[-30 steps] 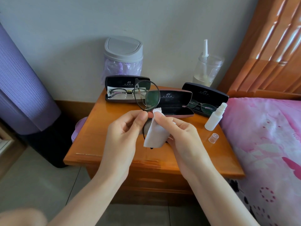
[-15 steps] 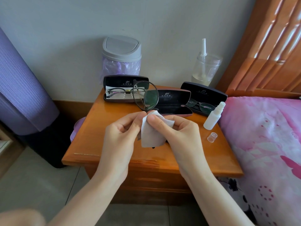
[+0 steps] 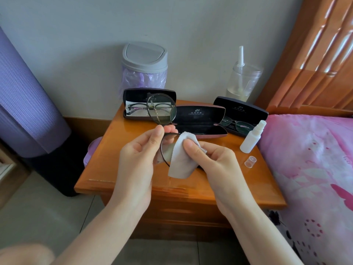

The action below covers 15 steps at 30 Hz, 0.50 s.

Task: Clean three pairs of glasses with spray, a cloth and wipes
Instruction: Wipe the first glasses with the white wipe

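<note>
My left hand (image 3: 138,155) pinches a pair of round dark-rimmed glasses (image 3: 162,109) at the bridge, one lens up, the other down between my hands. My right hand (image 3: 212,161) pinches a pale grey cloth (image 3: 181,165) over the lower lens. A second pair (image 3: 137,108) lies in an open black case (image 3: 129,96) at the back left. A third pair (image 3: 236,125) lies in an open black case (image 3: 240,109) at the back right. A white spray bottle (image 3: 252,136) stands uncapped near the right edge, its clear cap (image 3: 250,161) beside it.
An empty open maroon case (image 3: 200,119) lies mid-nightstand (image 3: 107,165). A grey swing-lid bin (image 3: 144,66) and a clear jar (image 3: 242,81) stand at the wall. A pink bed (image 3: 309,169) borders the right; a purple rolled mat (image 3: 24,96) stands left.
My right hand has slid the cloth down and right over the lower lens, and more of that lens now shows beside my left thumb. The view has shifted slightly.
</note>
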### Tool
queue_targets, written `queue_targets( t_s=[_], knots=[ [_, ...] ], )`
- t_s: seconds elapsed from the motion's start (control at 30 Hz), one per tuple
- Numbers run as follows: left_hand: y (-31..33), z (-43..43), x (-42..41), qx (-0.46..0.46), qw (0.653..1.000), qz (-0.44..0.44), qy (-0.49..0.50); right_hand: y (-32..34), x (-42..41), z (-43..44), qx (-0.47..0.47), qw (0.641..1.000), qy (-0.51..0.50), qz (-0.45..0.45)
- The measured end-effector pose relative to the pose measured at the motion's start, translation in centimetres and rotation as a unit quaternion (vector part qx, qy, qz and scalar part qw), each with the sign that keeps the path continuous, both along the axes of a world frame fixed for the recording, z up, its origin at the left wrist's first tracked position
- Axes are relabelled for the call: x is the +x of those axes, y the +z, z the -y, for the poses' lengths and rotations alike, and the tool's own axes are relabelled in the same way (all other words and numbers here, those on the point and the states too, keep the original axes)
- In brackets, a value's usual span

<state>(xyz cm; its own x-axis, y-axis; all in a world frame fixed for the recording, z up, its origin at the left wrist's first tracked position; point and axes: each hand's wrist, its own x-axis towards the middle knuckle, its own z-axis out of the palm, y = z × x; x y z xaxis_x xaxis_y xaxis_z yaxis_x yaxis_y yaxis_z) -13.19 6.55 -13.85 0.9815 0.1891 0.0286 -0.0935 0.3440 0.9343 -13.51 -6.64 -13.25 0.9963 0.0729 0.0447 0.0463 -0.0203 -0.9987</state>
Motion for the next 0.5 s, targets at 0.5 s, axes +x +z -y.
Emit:
queue_targets(
  t_s=[0.5],
  knots=[
    [0.7, -0.3, 0.0, -0.069, 0.997, -0.01, 0.02, -0.8, -0.8, -1.7, -0.007, 0.998, 0.057, 0.013]
  ],
)
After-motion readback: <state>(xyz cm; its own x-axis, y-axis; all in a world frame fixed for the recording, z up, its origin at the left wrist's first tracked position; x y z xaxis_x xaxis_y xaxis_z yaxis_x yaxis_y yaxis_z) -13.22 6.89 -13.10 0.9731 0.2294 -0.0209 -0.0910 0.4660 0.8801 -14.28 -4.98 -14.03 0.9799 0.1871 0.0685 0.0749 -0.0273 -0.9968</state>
